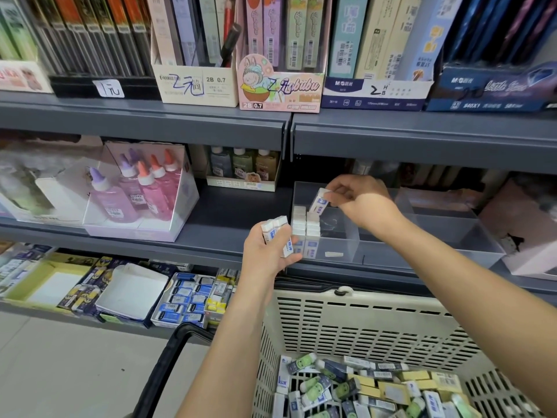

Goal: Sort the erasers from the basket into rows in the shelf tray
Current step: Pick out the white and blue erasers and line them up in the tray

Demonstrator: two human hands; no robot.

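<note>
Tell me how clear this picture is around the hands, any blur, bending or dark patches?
Head view: the right hand, pinching an eraser at the clear tray, and the left hand, gripping a stack of erasers, are sharp; the shelf edge bows from the wide lens; the goods at the left are smeared; the recess behind the tray is dark.

Those small block erasers (pixel 319 203) are white with blue printed sleeves, and the plastic shelf tray (pixel 391 251) is frosty see-through. Slotted plastic basket (pixel 361 321) is beige with a black handle (pixel 168 351). The loose erasers (pixel 361 390) inside mix navy, yellow and green smiley prints.
</note>
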